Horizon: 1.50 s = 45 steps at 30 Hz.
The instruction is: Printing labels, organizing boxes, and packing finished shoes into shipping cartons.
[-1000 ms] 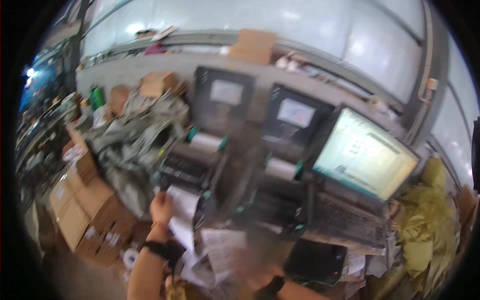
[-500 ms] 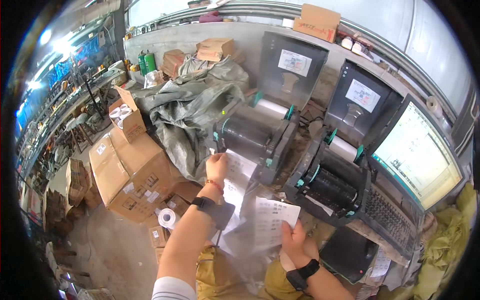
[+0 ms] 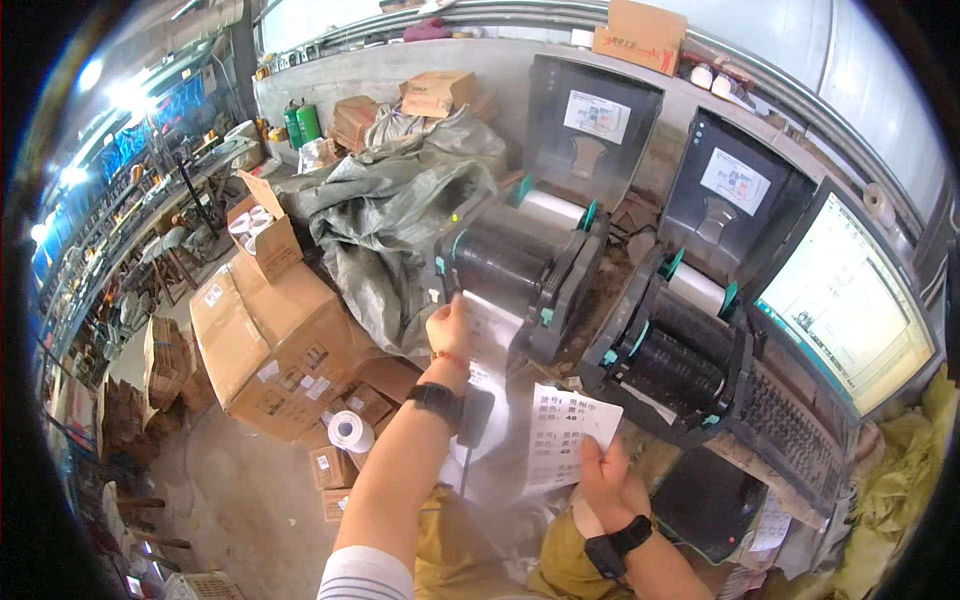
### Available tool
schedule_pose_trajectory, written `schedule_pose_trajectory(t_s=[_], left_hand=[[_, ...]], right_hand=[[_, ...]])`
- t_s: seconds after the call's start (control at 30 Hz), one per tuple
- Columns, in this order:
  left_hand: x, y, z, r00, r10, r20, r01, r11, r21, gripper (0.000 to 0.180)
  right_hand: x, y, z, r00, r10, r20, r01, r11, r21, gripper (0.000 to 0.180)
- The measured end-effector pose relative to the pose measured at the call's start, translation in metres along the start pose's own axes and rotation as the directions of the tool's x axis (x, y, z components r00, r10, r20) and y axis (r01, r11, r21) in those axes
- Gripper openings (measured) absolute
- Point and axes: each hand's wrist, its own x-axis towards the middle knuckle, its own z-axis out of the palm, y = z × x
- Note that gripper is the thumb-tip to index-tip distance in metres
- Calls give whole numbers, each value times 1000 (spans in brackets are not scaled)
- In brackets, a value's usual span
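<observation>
My right hand (image 3: 610, 482) is closed, thumb on top, on a white strip of printed labels (image 3: 558, 440) above my lap. My left hand (image 3: 448, 328) reaches up to the front of the left label printer (image 3: 505, 255), its fingers curled and pinched at the left edge of a white label strip (image 3: 492, 335) hanging from that printer. The strip runs down behind my left wrist; whether it joins the piece in my right hand is hidden. The printer's lid (image 3: 590, 130) is raised, showing a black ribbon and a white roll.
A second label printer (image 3: 665, 370) with raised lid stands to the right, beside a monitor (image 3: 850, 300) and keyboard (image 3: 785, 430). At left are a large cardboard box (image 3: 265, 340), a smaller box of white rolls (image 3: 268, 235) and a paper roll (image 3: 350, 431). Grey sheeting (image 3: 370, 230) lies behind.
My left hand has shifted slightly up along the printer's front, its fingertips higher. My right hand tilts the labels a little more toward view. The whole view has shifted slightly.
</observation>
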Motion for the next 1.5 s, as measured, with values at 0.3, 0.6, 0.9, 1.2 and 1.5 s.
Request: schedule_pose_trajectory(t_s=[0.3, 0.6, 0.9, 1.2, 1.5], left_hand=[[-53, -107, -115, 961, 171, -219, -44, 871, 489, 40], [-98, 62, -200, 927, 66, 369, -96, 993, 66, 14], [-31, 97, -368, 858, 240, -455, -175, 968, 181, 17], [-203, 234, -550, 768, -92, -634, 91, 995, -34, 16], [-465, 383, -656, -192, 390, -901, -197, 884, 424, 20]], right_hand=[[-4, -12, 17, 978, 181, 107, -182, 983, 0, 28], [60, -46, 152, 920, -146, 365, 222, 959, -177, 20], [76, -110, 287, 785, -102, 611, 179, 982, -66, 26], [-2, -278, 377, 357, 195, 914, -80, 981, -178, 23], [-116, -542, 530, 251, -930, 270, 921, 315, 228, 31]])
